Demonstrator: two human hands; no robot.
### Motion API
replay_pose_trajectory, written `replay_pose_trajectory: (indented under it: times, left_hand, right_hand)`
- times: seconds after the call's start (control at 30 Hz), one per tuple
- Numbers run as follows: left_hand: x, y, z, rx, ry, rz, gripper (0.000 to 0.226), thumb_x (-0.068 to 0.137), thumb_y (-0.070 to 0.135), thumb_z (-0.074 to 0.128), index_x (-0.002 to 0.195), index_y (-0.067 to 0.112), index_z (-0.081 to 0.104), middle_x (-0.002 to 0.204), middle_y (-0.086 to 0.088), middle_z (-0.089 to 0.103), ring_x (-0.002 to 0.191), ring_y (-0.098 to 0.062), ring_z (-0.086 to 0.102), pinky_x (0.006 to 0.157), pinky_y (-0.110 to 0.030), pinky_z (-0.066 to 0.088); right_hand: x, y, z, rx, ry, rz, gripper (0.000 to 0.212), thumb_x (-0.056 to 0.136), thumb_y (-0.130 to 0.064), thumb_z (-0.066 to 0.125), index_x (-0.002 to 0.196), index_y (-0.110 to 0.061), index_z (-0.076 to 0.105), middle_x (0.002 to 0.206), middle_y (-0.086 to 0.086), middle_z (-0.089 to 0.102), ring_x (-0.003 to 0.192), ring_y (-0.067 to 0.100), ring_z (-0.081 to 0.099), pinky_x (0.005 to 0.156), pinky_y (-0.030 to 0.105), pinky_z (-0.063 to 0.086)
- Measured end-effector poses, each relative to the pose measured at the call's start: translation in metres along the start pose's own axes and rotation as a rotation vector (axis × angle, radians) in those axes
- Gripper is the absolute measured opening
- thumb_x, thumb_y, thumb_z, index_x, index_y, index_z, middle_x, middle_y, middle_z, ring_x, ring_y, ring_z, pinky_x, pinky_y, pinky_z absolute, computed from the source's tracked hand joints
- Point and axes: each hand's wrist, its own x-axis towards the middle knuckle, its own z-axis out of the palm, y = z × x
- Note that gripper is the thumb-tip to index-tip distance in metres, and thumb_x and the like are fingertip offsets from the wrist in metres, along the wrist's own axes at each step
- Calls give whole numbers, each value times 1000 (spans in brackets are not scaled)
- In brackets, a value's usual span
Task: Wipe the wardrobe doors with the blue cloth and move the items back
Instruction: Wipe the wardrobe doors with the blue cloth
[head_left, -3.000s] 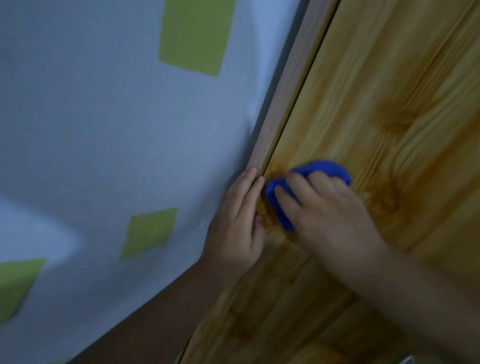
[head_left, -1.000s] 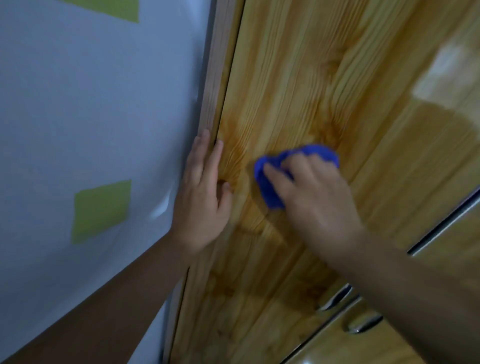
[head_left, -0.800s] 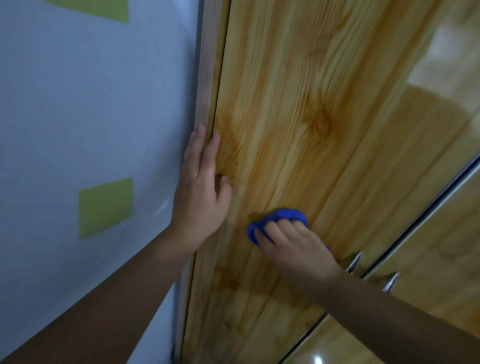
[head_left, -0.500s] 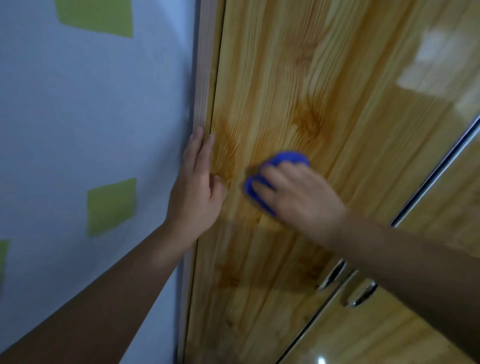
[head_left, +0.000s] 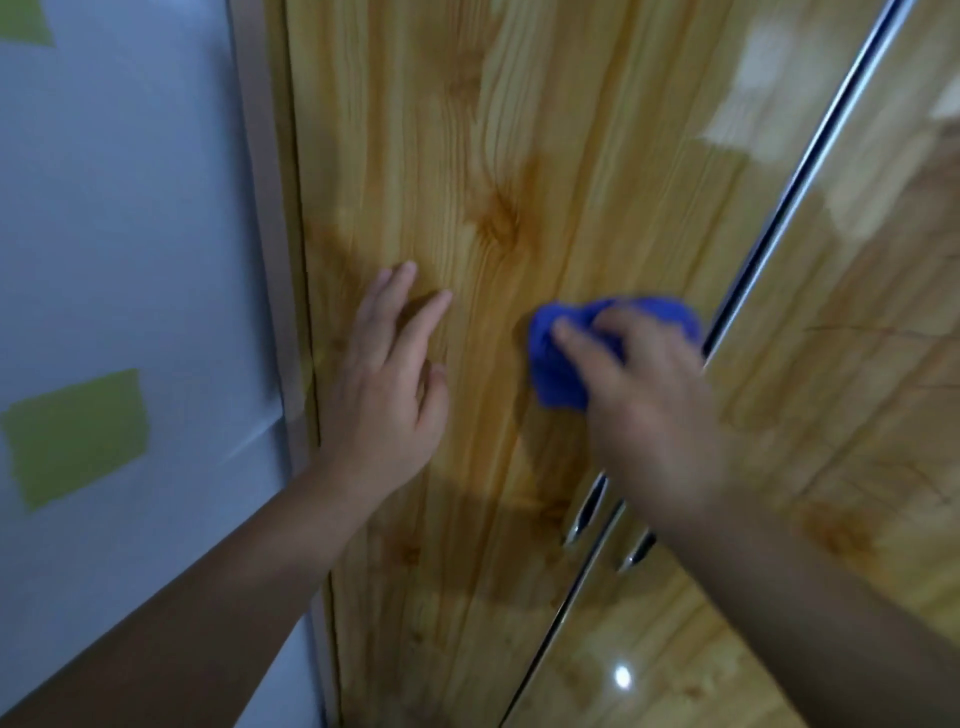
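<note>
The glossy pine-pattern left wardrobe door fills the middle of the view. My right hand presses a bunched blue cloth against it, near the dark gap to the right door; the fingers lie over the cloth and cover most of it. My left hand rests flat on the same door with fingers spread, a little to the left of the cloth.
Two metal door handles sit on either side of the door gap, just below my right wrist. A pale wooden frame strip edges the wardrobe at left. Beyond it is a grey wall with green patches.
My left hand has left the frame edge and now lies further right on the door panel. My right hand has moved the cloth rightward, close to the gap between the doors.
</note>
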Motion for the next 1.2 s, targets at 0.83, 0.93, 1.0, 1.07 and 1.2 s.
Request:
replay_pose_trajectory:
  times: [0.83,0.93,1.0,1.07,1.2]
  left_hand:
    - [136,212,4,40,156,405,54,98,23,55,151,16,50,160,-5,45,157,-24,27,121,-60,32]
    - [163,231,-2,68,247,423,50,98,23,56,148,13,55,157,-6,49,156,-26,30,121,-58,32]
    - [173,238,-5,70,255,400,51,99,24,55,149,15,53,159,-3,47,157,-22,27,123,-54,32]
    - [178,242,-4,55,245,359,52,100,24,51,151,16,50,159,1,45,158,-17,23,126,-47,31]
    - [181,243,2,-6,233,274,57,100,19,45,157,20,39,160,8,43,157,-7,21,128,-29,22]
  right_hand:
    - [81,164,-231,-27,405,14,39,90,-7,54,125,-8,72,118,24,60,102,40,56,90,36,42]
    - [121,182,-259,-47,507,-9,40,90,-3,55,126,-9,72,118,24,60,105,41,58,88,38,45]
    - [146,186,-266,-41,524,-35,40,91,-6,52,125,-12,72,118,20,60,107,39,57,84,42,49]
    - [169,186,-265,-61,527,-63,41,89,-8,50,124,-12,71,118,18,59,108,39,56,79,44,52]
    - [198,184,-243,-188,398,-109,42,86,-5,61,128,-10,67,117,17,59,105,40,56,83,46,51]
